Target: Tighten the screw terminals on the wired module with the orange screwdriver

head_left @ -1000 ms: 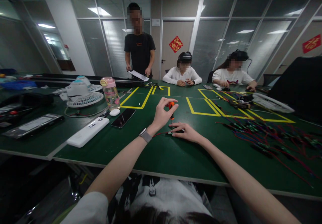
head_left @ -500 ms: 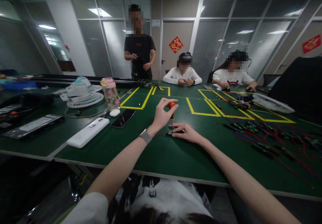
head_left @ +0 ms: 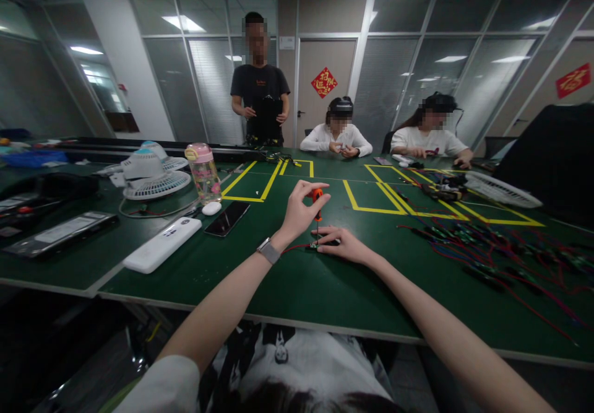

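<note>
My left hand (head_left: 304, 207), with a watch (head_left: 268, 250) on its wrist, is closed around the orange handle of a screwdriver (head_left: 318, 197). The screwdriver stands upright, its thin shaft pointing down at a small green circuit board (head_left: 314, 246) on the table. A red wire (head_left: 296, 249) runs left from that board and passes behind my left wrist. Low on the table, my right hand (head_left: 342, 244) has its fingers closed on the edge of the circuit board, steadying it beneath the tip. Where exactly the tip meets the board is too small to make out.
A black phone (head_left: 228, 219), a white power bank (head_left: 163, 244), a pink-lidded bottle (head_left: 204, 174) and white fans (head_left: 155, 174) lie left on the green table (head_left: 278, 295). Right, a tangle of wired boards (head_left: 510, 252) spreads out. Yellow tape (head_left: 375, 210) marks the far side. Three people are across the table.
My hands, the screwdriver and the circuit board stay almost in place. Across the table, the standing person has shifted slightly right and holds a dark object up in front of the body.
</note>
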Motion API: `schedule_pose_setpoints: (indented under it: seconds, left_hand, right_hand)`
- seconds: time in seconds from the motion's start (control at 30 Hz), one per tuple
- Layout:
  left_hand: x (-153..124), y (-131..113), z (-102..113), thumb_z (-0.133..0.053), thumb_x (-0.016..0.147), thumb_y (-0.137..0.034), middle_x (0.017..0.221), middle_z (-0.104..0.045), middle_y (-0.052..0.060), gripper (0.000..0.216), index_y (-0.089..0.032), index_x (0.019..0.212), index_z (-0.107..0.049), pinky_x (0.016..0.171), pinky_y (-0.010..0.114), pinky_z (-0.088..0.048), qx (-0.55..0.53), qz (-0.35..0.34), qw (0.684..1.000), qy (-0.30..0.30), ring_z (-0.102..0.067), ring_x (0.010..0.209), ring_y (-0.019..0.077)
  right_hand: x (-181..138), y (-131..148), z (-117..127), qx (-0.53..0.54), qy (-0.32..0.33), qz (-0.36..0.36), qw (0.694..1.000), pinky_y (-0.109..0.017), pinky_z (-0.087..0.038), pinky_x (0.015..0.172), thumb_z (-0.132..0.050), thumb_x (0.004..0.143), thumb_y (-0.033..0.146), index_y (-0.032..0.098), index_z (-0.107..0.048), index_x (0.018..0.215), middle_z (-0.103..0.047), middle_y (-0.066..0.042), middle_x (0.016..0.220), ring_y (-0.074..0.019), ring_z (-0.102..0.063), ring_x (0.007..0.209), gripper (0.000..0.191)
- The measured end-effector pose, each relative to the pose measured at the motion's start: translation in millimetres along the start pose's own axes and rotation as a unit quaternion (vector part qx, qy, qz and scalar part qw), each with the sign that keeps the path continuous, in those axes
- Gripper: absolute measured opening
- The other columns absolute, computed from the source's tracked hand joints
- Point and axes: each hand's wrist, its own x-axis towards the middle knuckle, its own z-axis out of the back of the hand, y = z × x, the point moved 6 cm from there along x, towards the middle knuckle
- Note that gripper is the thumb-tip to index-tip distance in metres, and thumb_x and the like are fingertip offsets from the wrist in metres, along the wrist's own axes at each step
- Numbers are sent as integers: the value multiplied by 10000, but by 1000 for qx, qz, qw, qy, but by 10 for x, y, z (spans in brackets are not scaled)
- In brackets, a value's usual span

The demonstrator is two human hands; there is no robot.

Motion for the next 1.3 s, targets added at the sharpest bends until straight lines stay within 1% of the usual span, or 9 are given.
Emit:
schedule_pose_setpoints:
  seconds: [0.13, 0.23, 0.33, 0.5, 0.6, 0.73, 0.87, 1.03, 1.3]
  left_hand:
    - [3, 21, -37, -407, 922, -221, 1084, -624, 51, 304, -211, 1131, -627, 905, 271, -428, -50, 9, 998, 33, -571, 1008, 148]
    - [4, 81, -64, -367, 927, -189, 1146, -639, 56, 343, -201, 1190, -587, 959, 301, -410, -77, 33, 996, 39, -567, 1077, 163]
    - [-1, 103, -68, -431, 911, -220, 1075, -662, 67, 311, -194, 1176, -592, 881, 290, -454, -78, 39, 996, 29, -599, 991, 164]
    - [-6, 16, 4, -583, 838, -289, 904, -611, 36, 206, -199, 1001, -672, 776, 251, -457, 4, 0, 1000, -15, -566, 810, 133]
    - [0, 17, 10, -494, 890, -279, 966, -614, 44, 235, -206, 1020, -676, 839, 261, -448, -2, 5, 1000, -9, -572, 897, 142]
    - [4, 87, -40, -361, 930, -202, 1152, -632, 48, 347, -208, 1174, -608, 963, 289, -408, -70, 23, 997, 23, -562, 1085, 155]
    - [-9, 118, -78, -427, 919, -257, 1126, -656, 64, 346, -202, 1233, -561, 895, 287, -452, -87, 46, 994, 37, -608, 992, 156]
    - [-14, -10, -9, -618, 817, -301, 911, -620, 30, 240, -208, 1033, -663, 794, 259, -457, 7, 3, 1000, 1, -568, 829, 138]
    - [-3, 92, -50, -344, 928, -182, 1096, -642, 48, 344, -200, 1153, -604, 908, 293, -440, -73, 25, 997, 28, -577, 1019, 156]
  right_hand:
    - [3, 14, 0, 4, 2, 0, 1000, -466, -320, 1067, -645, 779, 427, 248, -721, 997, -609, -91, 1248, -257, -527, 1189, 292]
    - [2, 18, 1, 2, 2, -5, 1000, -489, -299, 1075, -645, 778, 431, 256, -720, 997, -604, -90, 1254, -265, -524, 1195, 291]
    - [-1, 14, 4, 1, 1, -10, 1000, -496, -316, 1061, -644, 777, 438, 258, -722, 991, -601, -91, 1258, -273, -522, 1196, 290]
    - [-2, 6, 3, -1, 2, -6, 1000, -482, -322, 1061, -639, 780, 441, 256, -721, 994, -600, -88, 1260, -269, -507, 1210, 295]
    - [0, -4, 0, -1, 4, -2, 1000, -475, -313, 1070, -638, 780, 446, 252, -722, 994, -602, -86, 1257, -265, -515, 1202, 301]
    - [2, -11, 1, 1, 3, 1, 1000, -476, -290, 1084, -637, 776, 463, 257, -723, 992, -606, -81, 1253, -267, -522, 1197, 311]
    - [-1, 4, 1, 4, 4, -4, 1000, -484, -276, 1089, -642, 774, 453, 259, -723, 991, -605, -82, 1254, -265, -519, 1200, 302]
    - [-5, 14, 4, 9, 2, -8, 1000, -499, -285, 1075, -640, 779, 447, 263, -725, 980, -603, -82, 1256, -268, -517, 1201, 285]
    - [5, -25, -8, 7, 5, -1, 1000, -469, -326, 1062, -642, 775, 450, 258, -719, 997, -605, -82, 1254, -261, -519, 1198, 303]
